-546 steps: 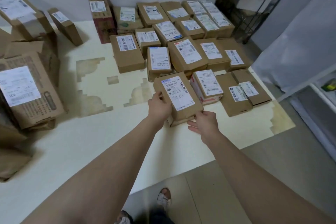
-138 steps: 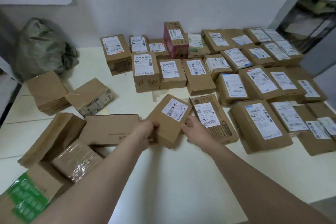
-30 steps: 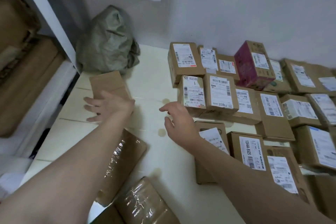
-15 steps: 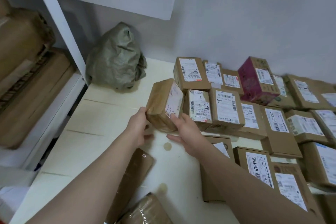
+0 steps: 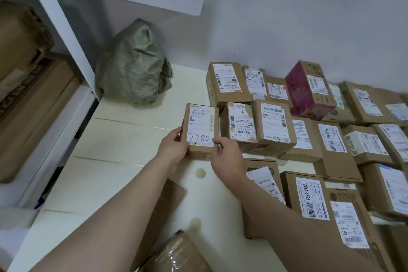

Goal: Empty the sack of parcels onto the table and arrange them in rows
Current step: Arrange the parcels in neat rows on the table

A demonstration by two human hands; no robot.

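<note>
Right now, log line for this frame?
phase: placing | parcel: label up, left end of second row | left hand: holds parcel | right hand: holds parcel | sack: by wall

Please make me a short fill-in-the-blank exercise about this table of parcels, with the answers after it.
1. The left hand and right hand hold a parcel at the ____ end of its row.
2. The crumpled sack is ____.
3. One box in the back row is ____, not brown.
Answers: left; green; pink.
</note>
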